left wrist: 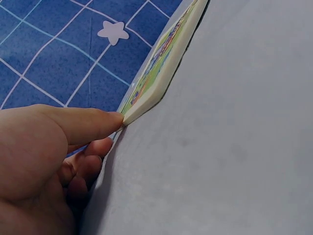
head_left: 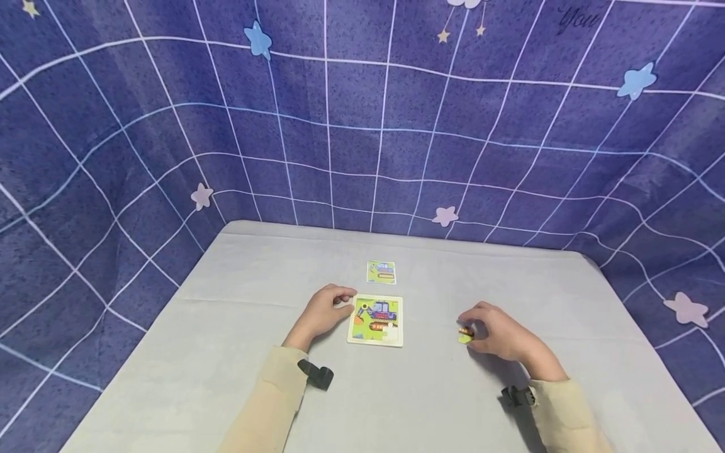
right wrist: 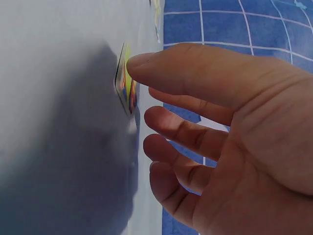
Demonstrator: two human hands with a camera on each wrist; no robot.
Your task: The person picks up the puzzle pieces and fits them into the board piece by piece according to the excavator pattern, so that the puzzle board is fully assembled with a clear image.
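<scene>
A square jigsaw puzzle [head_left: 375, 320] in a pale frame shows a blue excavator on green, with a pale unfilled patch at its lower right. My left hand [head_left: 325, 309] rests beside its left edge. In the left wrist view the thumb [left wrist: 95, 125] touches the frame's corner, while the other fingers curl loosely below. Off to the right, a small green, red and yellow puzzle piece [head_left: 466, 335] is at the fingertips of my right hand [head_left: 501, 330]. The right thumb [right wrist: 146, 68] overlaps the piece in the right wrist view; the other fingers are spread and slightly bent, not visibly gripping it.
Behind the puzzle lies a small picture card [head_left: 381, 272] with a similar excavator. A pale grey cloth covers the table [head_left: 255, 277]. A dark blue curtain [head_left: 351, 151] with grid lines and stars hangs around the back and sides.
</scene>
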